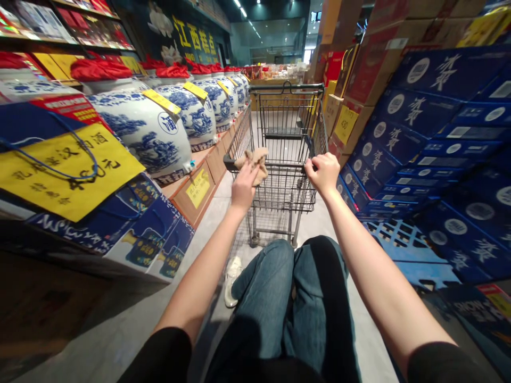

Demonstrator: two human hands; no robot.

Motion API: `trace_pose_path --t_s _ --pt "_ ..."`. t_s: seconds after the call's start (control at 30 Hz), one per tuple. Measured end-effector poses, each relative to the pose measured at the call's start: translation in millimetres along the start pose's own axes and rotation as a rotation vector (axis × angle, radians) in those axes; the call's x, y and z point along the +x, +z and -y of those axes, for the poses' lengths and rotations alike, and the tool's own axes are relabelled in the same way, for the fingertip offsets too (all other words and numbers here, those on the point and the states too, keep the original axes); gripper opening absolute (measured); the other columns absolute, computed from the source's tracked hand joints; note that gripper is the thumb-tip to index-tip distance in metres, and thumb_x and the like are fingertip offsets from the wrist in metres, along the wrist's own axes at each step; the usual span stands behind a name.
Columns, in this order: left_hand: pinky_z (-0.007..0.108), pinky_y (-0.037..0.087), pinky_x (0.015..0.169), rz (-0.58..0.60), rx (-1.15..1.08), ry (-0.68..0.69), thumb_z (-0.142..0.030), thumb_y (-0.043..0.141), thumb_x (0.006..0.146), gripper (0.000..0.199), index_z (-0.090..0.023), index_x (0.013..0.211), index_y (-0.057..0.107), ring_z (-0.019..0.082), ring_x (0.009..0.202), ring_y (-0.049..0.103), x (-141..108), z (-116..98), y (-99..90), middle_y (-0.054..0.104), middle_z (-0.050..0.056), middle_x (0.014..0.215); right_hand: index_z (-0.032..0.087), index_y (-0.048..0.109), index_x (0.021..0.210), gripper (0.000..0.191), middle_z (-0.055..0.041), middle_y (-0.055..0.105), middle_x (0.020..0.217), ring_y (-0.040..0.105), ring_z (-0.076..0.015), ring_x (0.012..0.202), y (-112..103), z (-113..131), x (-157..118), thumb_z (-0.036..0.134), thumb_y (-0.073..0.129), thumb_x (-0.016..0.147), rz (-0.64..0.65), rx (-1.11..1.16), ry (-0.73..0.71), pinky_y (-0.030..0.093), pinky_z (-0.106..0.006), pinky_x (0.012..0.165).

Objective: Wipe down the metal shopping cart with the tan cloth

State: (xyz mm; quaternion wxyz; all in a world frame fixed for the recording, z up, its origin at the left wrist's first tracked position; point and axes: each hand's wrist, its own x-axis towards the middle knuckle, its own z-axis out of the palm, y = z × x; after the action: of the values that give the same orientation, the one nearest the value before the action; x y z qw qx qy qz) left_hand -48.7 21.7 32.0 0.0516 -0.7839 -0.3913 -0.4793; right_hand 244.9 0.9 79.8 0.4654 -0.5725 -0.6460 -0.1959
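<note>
A black wire shopping cart [283, 186] stands on the floor in front of my knees. My left hand [244, 186] lies over a crumpled tan cloth [259, 166] at the left end of the cart's handle, its fingers pressed on the cloth. At the handle's right end, my right hand [324, 171] is closed round the bar. The cart's basket shows only bare wire and a dark panel [284, 133] toward its far end.
Large blue-and-white jars [159, 133] with red cloth tops line a ledge at left. Nearer are blue gift boxes with a yellow price sign [75, 170]. Stacked blue cartons [399, 133] and a light blue pallet [415, 255] stand at right.
</note>
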Motion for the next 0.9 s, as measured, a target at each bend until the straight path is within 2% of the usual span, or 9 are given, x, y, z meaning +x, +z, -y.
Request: trace_pose_path --t_s 0.13,0.23,0.33,0.43,0.5,0.57,0.7,0.8,0.9 --pt "0.054 0.053 0.124 0.118 0.032 -0.062 0.005 0.049 0.078 0.059 -0.014 0.125 0.078 0.032 0.146 0.062 -47.6 6.8 35.9 0.072 0.015 0.146 0.027 0.033 0.057 0.041 -0.0041 0.053 0.061 0.05 -0.0223 0.073 -2.3 1.6 0.9 0.032 0.054 0.091 0.008 -0.005 -0.013 0.042 -0.04 0.079" --pt "0.053 0.055 0.122 0.146 0.005 -0.016 0.007 0.049 0.07 0.066 -0.014 0.125 0.078 0.031 0.144 0.065 -68.6 8.0 34.2 0.074 0.014 0.143 0.027 0.03 0.057 0.041 -0.0037 0.053 0.059 0.048 -0.0215 0.07 -1.9 2.5 1.7 0.032 0.054 0.091 -0.005 -0.01 -0.024 0.042 -0.039 0.078" --pt "0.052 0.049 0.128 0.107 -0.026 0.053 0.006 0.048 0.076 0.066 -0.019 0.131 0.076 0.026 0.151 0.057 -49.1 7.7 9.2 0.069 0.009 0.151 0.027 0.03 0.057 0.042 -0.0034 0.053 0.057 0.048 -0.0212 0.069 0.6 2.4 1.6 0.032 0.054 0.09 -0.023 -0.016 -0.029 0.042 -0.039 0.077" --pt "0.052 0.039 0.134 -0.126 -0.062 0.174 0.004 0.048 0.085 0.065 -0.023 0.139 0.072 0.023 0.157 0.05 -3.5 6.5 -14.9 0.064 0.005 0.158 0.027 0.033 0.056 0.04 -0.0032 0.052 0.058 0.048 -0.0214 0.07 3.4 1.7 0.6 0.031 0.055 0.09 -0.038 -0.02 -0.021 0.042 -0.039 0.078" --pt "0.05 0.036 0.136 -0.182 -0.061 0.17 0.005 0.046 0.086 0.067 -0.024 0.143 0.069 0.021 0.16 0.046 20.3 5.8 -17.1 0.063 0.003 0.16 0.027 0.034 0.056 0.039 -0.0032 0.052 0.058 0.049 -0.0218 0.071 3.9 1.5 0.0 0.031 0.055 0.089 -0.035 -0.026 -0.01 0.042 -0.04 0.079" --pt "0.052 0.037 0.135 -0.095 -0.058 0.135 0.005 0.045 0.084 0.069 -0.022 0.141 0.07 0.023 0.158 0.048 25.8 5.9 -7.1 0.065 0.005 0.157 0.027 0.034 0.056 0.04 -0.0033 0.052 0.059 0.049 -0.0221 0.072 2.7 2.1 0.1 0.03 0.055 0.09 -0.022 -0.031 -0.003 0.042 -0.04 0.079" --pt "0.06 0.036 0.135 0.084 -0.045 -0.081 0.005 0.047 0.079 0.064 -0.018 0.131 0.076 0.031 0.155 0.052 -13.4 9.4 24.5 0.069 0.011 0.151 0.027 0.034 0.056 0.041 -0.0035 0.055 0.061 0.051 -0.0225 0.074 -1.8 5.5 1.7 0.029 0.057 0.09 0.016 -0.027 0.002 0.043 -0.039 0.079" --pt "0.056 0.043 0.133 0.171 -0.061 -0.089 0.008 0.049 0.075 0.063 -0.019 0.125 0.079 0.029 0.148 0.06 -50.8 12.9 34.8 0.074 0.01 0.143 0.027 0.032 0.056 0.043 -0.0037 0.055 0.061 0.051 -0.0223 0.074 -3.3 7.9 2.9 0.029 0.058 0.09 0.032 -0.024 0.007 0.043 -0.039 0.08" --pt "0.055 0.043 0.133 0.239 -0.068 -0.089 0.008 0.05 0.075 0.063 -0.019 0.126 0.078 0.028 0.146 0.061 -69.7 16.6 32.6 0.073 0.011 0.145 0.027 0.031 0.056 0.043 -0.0034 0.054 0.06 0.05 -0.022 0.073 -2.3 8.8 3.0 0.029 0.058 0.089 0.016 -0.013 0.009 0.043 -0.039 0.079"
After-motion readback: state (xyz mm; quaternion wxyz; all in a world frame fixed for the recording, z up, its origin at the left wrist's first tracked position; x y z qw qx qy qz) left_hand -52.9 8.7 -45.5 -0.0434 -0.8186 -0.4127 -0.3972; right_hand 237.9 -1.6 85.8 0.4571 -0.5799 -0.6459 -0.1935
